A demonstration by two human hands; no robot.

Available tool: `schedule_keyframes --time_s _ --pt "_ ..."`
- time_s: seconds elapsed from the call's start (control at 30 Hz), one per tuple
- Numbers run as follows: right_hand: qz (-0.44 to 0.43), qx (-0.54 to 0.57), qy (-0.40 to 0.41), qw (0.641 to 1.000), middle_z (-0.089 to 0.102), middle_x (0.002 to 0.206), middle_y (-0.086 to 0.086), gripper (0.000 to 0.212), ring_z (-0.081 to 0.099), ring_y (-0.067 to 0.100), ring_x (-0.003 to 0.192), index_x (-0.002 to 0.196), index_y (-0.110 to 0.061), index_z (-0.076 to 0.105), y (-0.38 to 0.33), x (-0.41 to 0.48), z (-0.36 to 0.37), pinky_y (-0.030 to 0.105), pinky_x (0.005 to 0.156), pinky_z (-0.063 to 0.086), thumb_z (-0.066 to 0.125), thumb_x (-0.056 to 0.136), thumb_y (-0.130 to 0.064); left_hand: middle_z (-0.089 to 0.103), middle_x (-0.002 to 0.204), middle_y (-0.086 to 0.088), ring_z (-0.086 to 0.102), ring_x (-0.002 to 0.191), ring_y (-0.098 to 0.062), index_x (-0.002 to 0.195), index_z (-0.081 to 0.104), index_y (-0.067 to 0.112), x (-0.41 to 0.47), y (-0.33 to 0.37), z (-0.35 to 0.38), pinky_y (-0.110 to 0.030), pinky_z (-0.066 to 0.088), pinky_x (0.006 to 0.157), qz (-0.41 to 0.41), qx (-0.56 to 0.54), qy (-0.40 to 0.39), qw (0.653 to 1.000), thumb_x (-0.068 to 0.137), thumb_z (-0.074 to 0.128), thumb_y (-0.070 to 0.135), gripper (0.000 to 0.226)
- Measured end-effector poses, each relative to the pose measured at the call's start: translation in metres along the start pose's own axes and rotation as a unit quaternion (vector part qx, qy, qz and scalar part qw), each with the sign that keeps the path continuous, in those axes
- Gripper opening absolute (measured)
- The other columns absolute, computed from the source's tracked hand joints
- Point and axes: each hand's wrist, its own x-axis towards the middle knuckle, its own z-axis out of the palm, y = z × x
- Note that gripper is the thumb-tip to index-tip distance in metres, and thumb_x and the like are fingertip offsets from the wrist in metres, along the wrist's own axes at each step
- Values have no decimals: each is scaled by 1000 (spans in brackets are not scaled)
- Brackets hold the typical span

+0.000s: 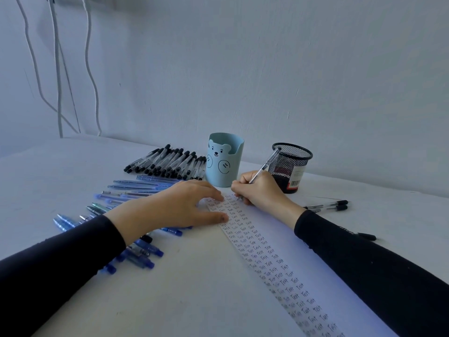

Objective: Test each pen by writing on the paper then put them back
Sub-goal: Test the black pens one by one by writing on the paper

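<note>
Writing at the far end of the white paper sheet (279,235), we pinch the clear-barrelled pen (266,164) in our right hand (262,189), barrel slanting toward the black mesh cup (295,155) just beyond, while our straight-fingered left hand (178,205) steadies the sheet.

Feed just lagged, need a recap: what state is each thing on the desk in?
White paper sheet: flat, pressed by left hand, partly filled with "Test".
Clear plastic pen: gripped by right hand, tip on paper.
Light blue bear cup: upright.
Black mesh cup: upright.
Black-capped clear pens: lying in a row.
Blue pens: lying loose.
</note>
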Motion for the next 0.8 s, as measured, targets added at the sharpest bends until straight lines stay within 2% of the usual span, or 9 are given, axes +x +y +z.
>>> schedule_keyframes --time_s 0.17,0.33,0.53,0.63,0.8 --pt "-2 4 5 1000 60 55 12 33 55 1 44 56 -4 53 0 -1 -2 14 48 43 67 86 -10 48 138 20 43 125 -2 130 55 39 -1 0 0 -29 37 109 4 0 4 1000 65 42 85 81" --pt "-11 -6 10 1000 61 55 11 36 53 5 44 52 -8 52 2 0 -1 14 49 43 67 85 -10 47 139 20 43 125 -2 131 54 39 0 1 0 -30 37 109 3 4 0 1000 67 43 84 79" --pt "-10 3 17 1000 58 48 1 36 53 9 45 52 -7 52 3 0 -2 16 47 43 68 84 -8 48 138 20 43 124 -1 131 55 39 -1 1 0 -29 37 109 7 4 4 1000 68 43 83 78" --pt "-9 -4 16 1000 59 51 6 36 52 9 44 51 -9 51 4 1 -2 15 47 42 68 83 -8 47 138 21 43 124 -1 131 55 39 -1 1 1 -26 38 107 9 6 9 1000 72 48 79 72" --pt "-9 -7 14 1000 58 46 -1 36 55 12 48 50 -9 51 5 1 -3 17 47 43 67 83 -7 48 138 21 43 124 -1 130 55 39 -1 1 1 -29 38 108 9 2 10 1000 67 44 83 78"
